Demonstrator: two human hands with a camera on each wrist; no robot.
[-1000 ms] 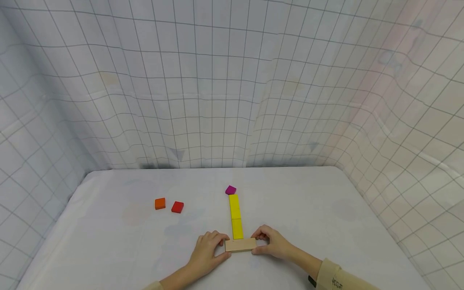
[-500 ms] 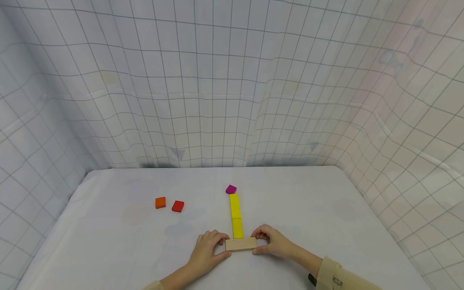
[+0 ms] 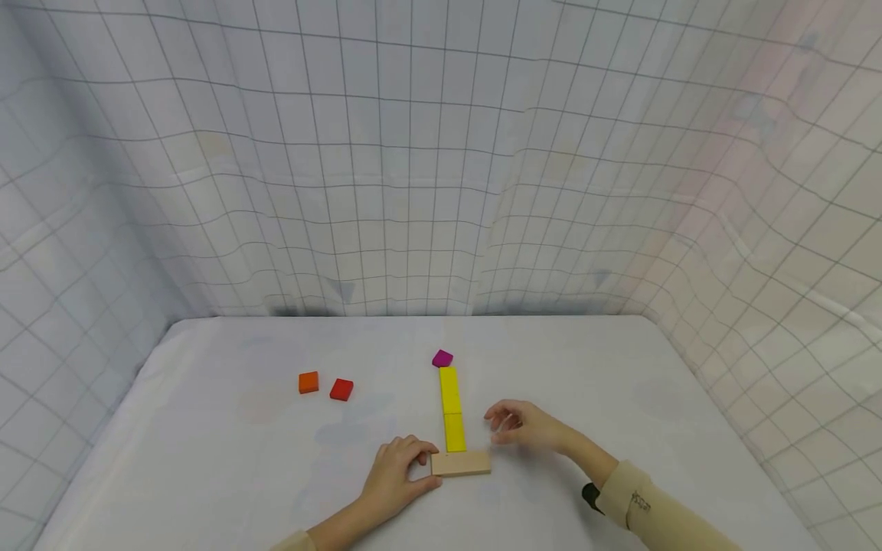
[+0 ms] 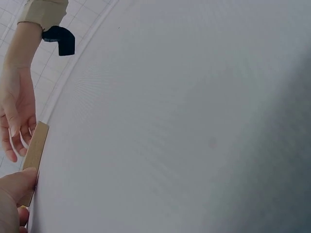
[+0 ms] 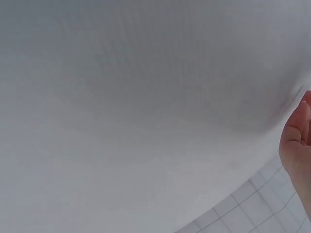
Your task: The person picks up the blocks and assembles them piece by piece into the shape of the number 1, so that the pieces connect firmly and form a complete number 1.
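Head view. On the white surface (image 3: 586,367), the wooden block (image 3: 461,463) lies lengthwise from left to right, between the person's hands. The left hand (image 3: 398,474) pinches the block at its left end, thumb along the near side and a finger at the far corner. The right hand (image 3: 527,427) is free of the block, beyond and to the right of it, its fingers loosely bent around nothing. Beyond the block, two flat yellow pieces lie end to end in a line leading away from it: the nearer (image 3: 454,435) reaches the block's far edge, though from here I cannot tell whether they touch; the farther (image 3: 450,390) continues the line. At the far end, farthest from the block, sits a purple piece (image 3: 442,358). Beyond and well to the left of the block lie a red piece (image 3: 341,389) and an orange piece (image 3: 308,383), the orange one farther left.

Left wrist view. The left thumb (image 4: 22,183) presses against the block; the right hand hangs apart from it, a dark fitting (image 4: 60,40) at its wrist.

Right wrist view. Only part of the right hand shows; the block lies out of frame.
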